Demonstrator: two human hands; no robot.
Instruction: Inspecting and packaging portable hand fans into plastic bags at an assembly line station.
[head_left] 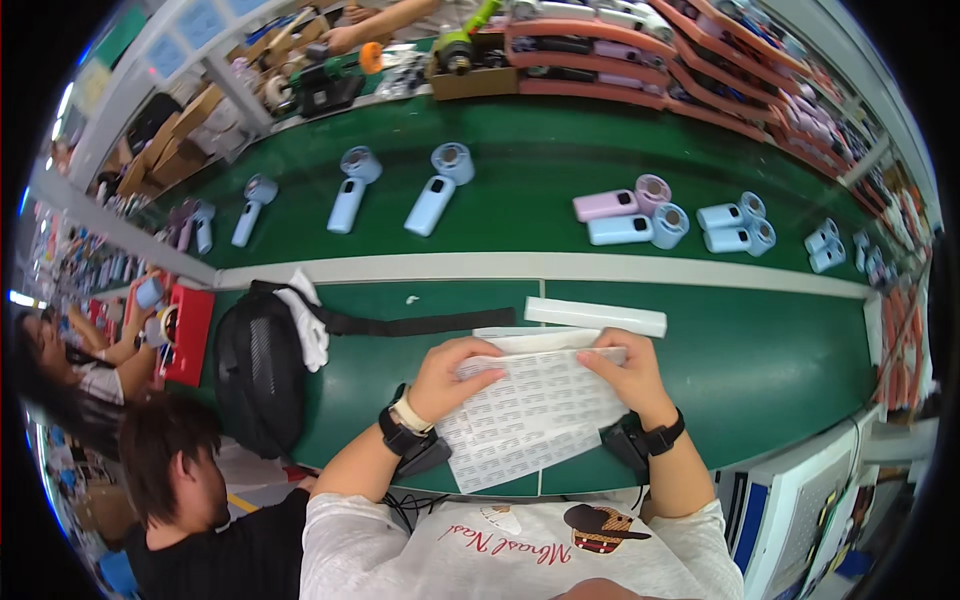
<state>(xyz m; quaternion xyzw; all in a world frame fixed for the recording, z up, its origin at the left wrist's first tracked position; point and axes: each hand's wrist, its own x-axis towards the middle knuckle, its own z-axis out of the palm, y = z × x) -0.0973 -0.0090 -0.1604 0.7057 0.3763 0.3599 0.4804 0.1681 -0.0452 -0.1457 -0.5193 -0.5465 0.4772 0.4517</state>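
Observation:
A sheet of small printed labels (535, 405) hangs between my two hands above the green tabletop, tilted toward me. My left hand (455, 378) pinches its upper left edge between thumb and fingers. At the upper right edge, my right hand (627, 372) grips it the same way. White paper, folded or stacked, shows behind the sheet's top edge. Just beyond my right hand lies a long white box-like strip (596, 316). Both wrists wear black straps with dark devices, which partly sit beside the sheet's lower corners.
A black backpack (262, 365) with a white cloth (308, 325) and long strap lies to the left. Behind a pale rail (400, 268), a green belt carries blue handheld fans (432, 200) and a pink one (610, 204). Stacked pink trays (590, 60) stand beyond. Another person sits close at left.

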